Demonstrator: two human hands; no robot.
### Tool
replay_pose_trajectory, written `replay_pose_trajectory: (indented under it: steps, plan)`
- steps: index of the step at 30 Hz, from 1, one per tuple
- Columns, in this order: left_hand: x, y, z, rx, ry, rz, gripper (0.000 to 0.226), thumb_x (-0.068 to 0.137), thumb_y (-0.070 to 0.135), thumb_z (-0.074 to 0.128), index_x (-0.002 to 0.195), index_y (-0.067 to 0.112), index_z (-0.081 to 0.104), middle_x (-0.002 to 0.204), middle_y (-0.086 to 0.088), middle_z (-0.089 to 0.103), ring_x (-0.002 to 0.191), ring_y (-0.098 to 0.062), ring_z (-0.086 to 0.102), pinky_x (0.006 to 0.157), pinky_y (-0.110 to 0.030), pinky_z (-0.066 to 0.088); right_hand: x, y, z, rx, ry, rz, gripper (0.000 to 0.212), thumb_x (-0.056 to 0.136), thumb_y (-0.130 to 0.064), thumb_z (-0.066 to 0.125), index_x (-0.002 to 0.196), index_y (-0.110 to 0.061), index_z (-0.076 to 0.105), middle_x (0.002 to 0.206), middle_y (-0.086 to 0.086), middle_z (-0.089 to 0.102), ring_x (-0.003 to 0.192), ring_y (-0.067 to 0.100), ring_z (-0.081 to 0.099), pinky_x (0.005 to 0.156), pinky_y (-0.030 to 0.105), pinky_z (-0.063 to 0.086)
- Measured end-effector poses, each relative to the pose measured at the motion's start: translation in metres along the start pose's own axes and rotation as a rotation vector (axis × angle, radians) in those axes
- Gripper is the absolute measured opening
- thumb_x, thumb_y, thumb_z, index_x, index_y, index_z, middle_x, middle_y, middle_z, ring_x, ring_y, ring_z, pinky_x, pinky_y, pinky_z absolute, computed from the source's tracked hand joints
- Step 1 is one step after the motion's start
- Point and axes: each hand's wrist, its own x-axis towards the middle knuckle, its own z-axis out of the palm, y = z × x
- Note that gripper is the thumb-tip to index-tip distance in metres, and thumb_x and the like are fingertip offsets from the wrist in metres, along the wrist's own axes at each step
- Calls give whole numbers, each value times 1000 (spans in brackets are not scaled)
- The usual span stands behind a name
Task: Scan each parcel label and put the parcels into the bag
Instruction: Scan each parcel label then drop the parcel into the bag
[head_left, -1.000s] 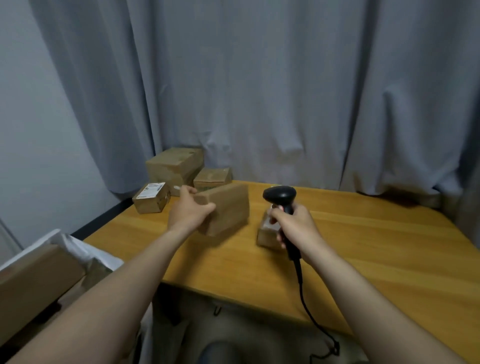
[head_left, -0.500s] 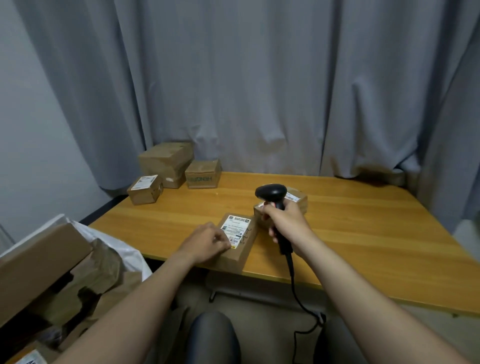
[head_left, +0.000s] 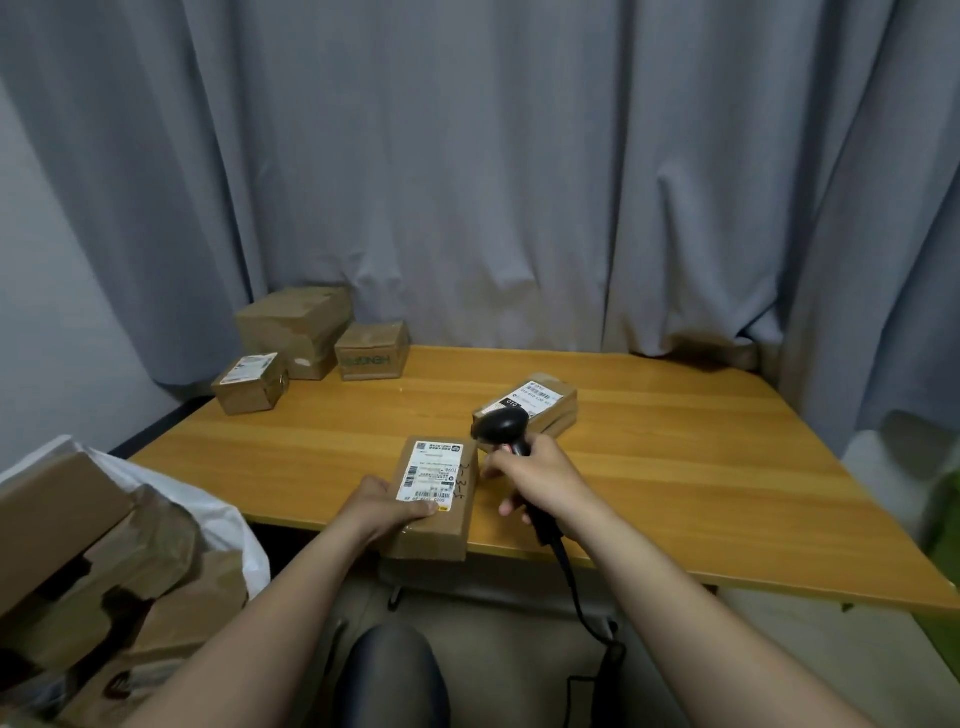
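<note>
Left hand (head_left: 384, 506) fingers (head_left: 421, 512): curled round near-left edge of parcel (head_left: 460, 514), thumb across bottom of label (head_left: 431, 470). Gripping.
Right hand (head_left: 540, 480) fingers (head_left: 493, 465): wrapped round handle of black scanner (head_left: 501, 426), one fingertip sticking out below. Firm hold.
Scanner head: just past parcel's far-right corner, facing left. Cable (head_left: 571, 582) off the handle, down below bench (head_left: 701, 467) edge.
Parcel: label up, lengthwise away from body, near end out over bench's front edge. Resting or lifted: can't tell.
Second parcel (head_left: 540, 397): label up, on bench right behind scanner head.
Back-left corner of bench: large box (head_left: 296, 327), green-print box (head_left: 371, 351), small labelled box (head_left: 252, 382), bunched together.
White bag (head_left: 228, 514): off bench's left side, low, open, holding cardboard boxes (head_left: 62, 514).
Grey curtain (head_left: 519, 182) behind everything.
</note>
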Motion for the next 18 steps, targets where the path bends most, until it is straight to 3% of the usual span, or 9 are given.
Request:
replay_pose_trajectory:
  steps: [3,6,10,14,16,18]
  plan:
    - [-9,-2,4,-72,-72,-53,79,70,41,95,124,8,48,115,-6,61,94,-21,62,59,-28,49,-5,1,3,12,-24,7,20,99,-23,64,117,-17,58,107,5,75,48,15,63,41,26,45]
    - [-16,-13,8,-221,-120,-100,86,58,41,101,125,5,60,108,-11,75,90,-27,75,58,-33,58,-11,3,7,-29,-52,24,25,100,-25,64,120,-11,60,92,5,72,43,13,57,40,25,45]
    - [-36,-21,16,-379,-173,-99,49,79,30,89,118,6,71,89,-6,79,81,-18,75,58,-27,59,-21,9,11,-103,-109,23,30,99,-29,66,121,-9,59,81,9,69,42,14,58,41,26,47]
    - [-48,-29,16,-502,-41,-47,56,82,27,88,123,8,56,109,-8,72,97,-19,70,77,-34,61,-28,2,7,34,-96,-17,24,100,-26,63,111,-5,64,97,21,79,49,24,58,49,34,50]
    - [-58,-34,16,-539,80,-3,62,80,21,90,123,12,47,108,-5,69,98,-20,69,82,-40,62,-36,-7,5,45,-75,-45,25,100,-27,63,113,-6,65,98,29,76,54,28,57,52,35,49]
    - [-69,-42,16,-567,205,56,63,78,14,90,122,11,45,99,0,69,92,-16,69,78,-37,60,-49,-19,4,65,-81,-94,23,99,-28,66,112,-8,66,88,29,74,54,25,57,50,32,48]
